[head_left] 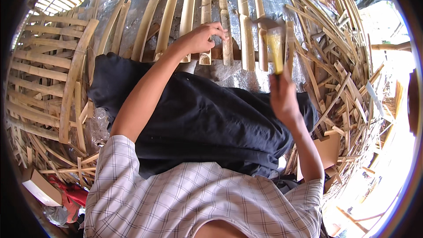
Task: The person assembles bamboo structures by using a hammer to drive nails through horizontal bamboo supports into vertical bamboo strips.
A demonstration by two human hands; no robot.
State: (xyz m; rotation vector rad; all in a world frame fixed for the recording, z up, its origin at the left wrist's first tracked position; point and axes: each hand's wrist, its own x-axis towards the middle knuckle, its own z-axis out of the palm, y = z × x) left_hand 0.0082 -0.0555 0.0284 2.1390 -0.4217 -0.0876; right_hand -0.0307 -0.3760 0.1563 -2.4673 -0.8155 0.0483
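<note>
In my right hand [283, 99] is a hammer [275, 53] with a yellow handle and black grip, held upright; its head is blurred by motion near the right-hand slats. My left hand [205, 37] reaches over a row of split bamboo slats [188, 11], its fingers bent and apart from the thumb. Its fingertips are at one bamboo slat [227, 46] near the middle of the row; no object shows clearly between them. The near slat ends lie across a crosspiece [238, 55], partly hidden.
Dark cloth [207, 119] covers my legs. A finished-looking bamboo lattice [44, 77] lies at the left. Many loose bamboo strips [339, 79] pile up on the right. A stone [218, 71] sits below the slat ends. A cardboard box [42, 187] stands at the lower left.
</note>
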